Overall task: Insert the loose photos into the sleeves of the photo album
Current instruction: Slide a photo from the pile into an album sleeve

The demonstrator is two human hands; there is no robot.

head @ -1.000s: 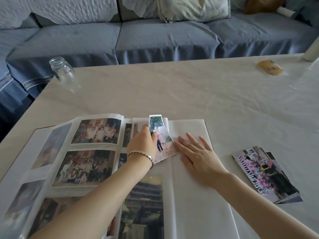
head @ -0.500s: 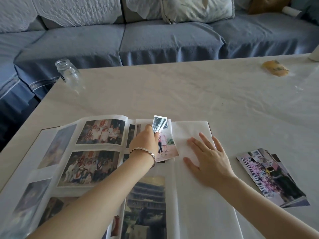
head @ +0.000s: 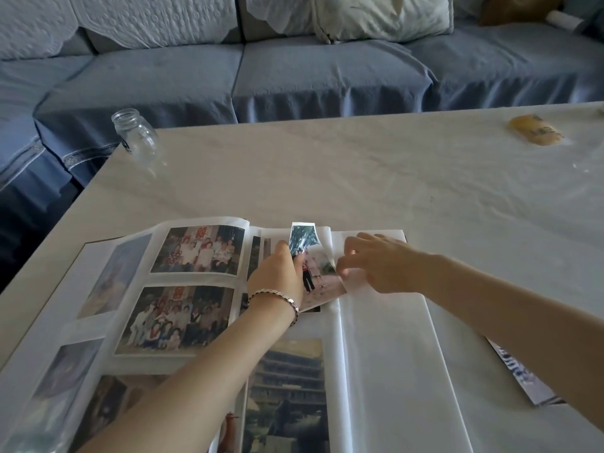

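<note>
The photo album point(head: 392, 371) lies open on the table, its left pages filled with group photos. My left hand point(head: 277, 276), with a bracelet on the wrist, pinches a loose photo point(head: 318, 273) of standing people at the top of the right-hand page; the photo's upper end bends upward. My right hand point(head: 376, 263) has its fingers curled at the photo's right edge, at the clear sleeve there; whether it pinches the sleeve film is hard to tell. A stack of loose photos point(head: 519, 377) lies to the album's right, mostly hidden under my right forearm.
The pale table point(head: 327, 165) carries a clear glass jar point(head: 137, 135) at its far left corner and a yellow packet point(head: 536, 129) at the far right. A blue-grey sofa point(head: 327, 73) with cushions runs behind the table.
My right hand lifted from lying flat on the blank page and moved up-left to the photo's right edge, its fingers now curled. The left hand kept its grip on the bent photo.
</note>
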